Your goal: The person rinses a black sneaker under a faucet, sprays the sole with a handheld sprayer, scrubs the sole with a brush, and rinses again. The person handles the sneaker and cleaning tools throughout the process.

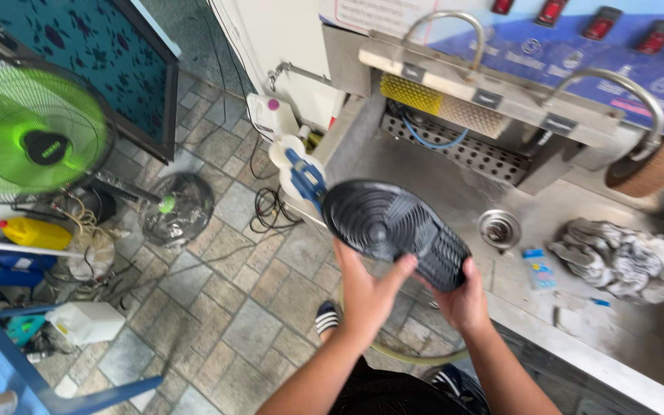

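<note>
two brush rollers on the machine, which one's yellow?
The long cylindrical brush at the machine's left, under the steel bar. The other, the round brush wheel at the right edge, is brown. Both hands, left hand and right hand, hold a dark shoe sole.

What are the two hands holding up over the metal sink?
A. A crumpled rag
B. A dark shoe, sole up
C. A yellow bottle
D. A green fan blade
B: both the left hand and right hand grip a dark shoe, its ridged sole facing up.

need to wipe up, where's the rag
In the head view the rag lies crumpled at the right on the steel sink, right of the drain and below the round brush.
</note>
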